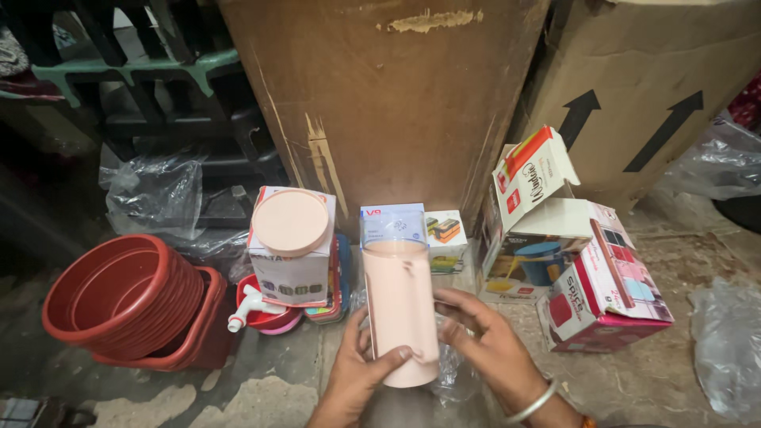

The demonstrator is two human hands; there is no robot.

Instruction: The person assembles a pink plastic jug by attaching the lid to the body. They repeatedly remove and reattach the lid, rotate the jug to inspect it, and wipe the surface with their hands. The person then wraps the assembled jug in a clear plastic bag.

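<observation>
Both my hands hold a tall pale pink plastic container [399, 305] with a clear upper section, upright in front of me. My left hand [354, 372] wraps its lower left side with the thumb across the front. My right hand [490, 345], a metal bangle at the wrist, presses against its right side with the fingers spread. A round pink lid [291, 222] lies on top of a white printed box [292, 265] just to the left. Crinkled clear plastic [452, 372] sits under the container.
Stacked red-brown plastic pots [127, 297] sit at the left in a red bin. A white tap [247, 307] lies by a red bowl. Several printed product boxes [583, 273] lie at the right. Large cardboard boxes [388, 103] stand behind. Clear plastic bags [725, 345] lie around.
</observation>
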